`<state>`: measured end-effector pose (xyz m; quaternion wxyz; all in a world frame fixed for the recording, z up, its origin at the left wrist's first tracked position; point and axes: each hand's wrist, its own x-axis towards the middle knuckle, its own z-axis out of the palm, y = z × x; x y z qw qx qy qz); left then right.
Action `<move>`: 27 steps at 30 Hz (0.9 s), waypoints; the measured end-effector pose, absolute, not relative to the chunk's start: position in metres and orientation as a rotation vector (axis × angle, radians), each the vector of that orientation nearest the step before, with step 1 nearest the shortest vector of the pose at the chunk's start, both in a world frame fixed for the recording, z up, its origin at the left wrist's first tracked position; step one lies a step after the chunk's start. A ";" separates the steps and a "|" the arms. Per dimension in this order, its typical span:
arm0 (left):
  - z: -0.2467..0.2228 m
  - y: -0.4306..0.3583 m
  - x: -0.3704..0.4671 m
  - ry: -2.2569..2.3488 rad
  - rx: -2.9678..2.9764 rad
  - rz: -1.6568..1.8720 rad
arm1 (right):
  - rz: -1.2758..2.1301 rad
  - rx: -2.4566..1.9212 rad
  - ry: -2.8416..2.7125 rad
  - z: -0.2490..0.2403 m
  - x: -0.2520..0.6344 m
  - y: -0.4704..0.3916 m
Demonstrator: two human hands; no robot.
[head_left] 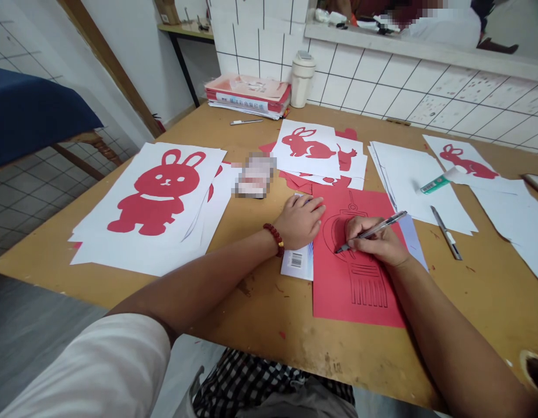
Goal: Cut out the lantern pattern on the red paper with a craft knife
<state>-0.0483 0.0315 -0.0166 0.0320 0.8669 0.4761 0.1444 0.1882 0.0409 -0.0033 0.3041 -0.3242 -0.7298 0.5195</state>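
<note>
A sheet of red paper [334, 299] lies in front of me, with a lantern and its fringed tassel drawn on it in dark lines. My right hand [380, 244] grips a clear-barrelled pen [386, 223], whose tip meets the sheet inside the lantern's round body; the hand covers part of the drawing. Flat with fingers spread, my left hand [299, 223] rests at the sheet's left edge. Under that hand and the sheet is a pale booklet [289, 270] with a barcode.
White sheets with red rabbit cutouts lie at left [194, 203], at the back [310, 162] and far right [467, 159]. A glue stick [437, 183] and a utility knife [447, 233] are to the right. Paper packs [247, 96] and a white cup [302, 81] stand by the wall.
</note>
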 end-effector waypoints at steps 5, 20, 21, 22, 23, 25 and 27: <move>-0.016 0.031 -0.048 1.472 2.658 0.433 | 1.381 -0.820 -1.944 -0.003 0.189 0.042; -0.016 0.032 -0.048 1.476 2.644 0.418 | 1.439 -0.750 -1.954 -0.004 0.194 0.046; -0.015 0.031 -0.048 1.476 2.642 0.417 | 1.440 -0.751 -1.963 -0.004 0.194 0.046; -0.015 0.031 -0.048 1.476 2.641 0.417 | 1.446 -0.746 -1.967 -0.004 0.195 0.047; -0.015 0.031 -0.048 1.473 2.640 0.417 | 1.455 -0.737 -1.963 -0.004 0.195 0.047; -0.015 0.031 -0.048 1.466 2.639 0.422 | 1.472 -0.719 -1.950 -0.004 0.195 0.047; -0.015 0.032 -0.048 1.462 2.639 0.430 | 1.471 -0.712 -1.959 -0.003 0.195 0.047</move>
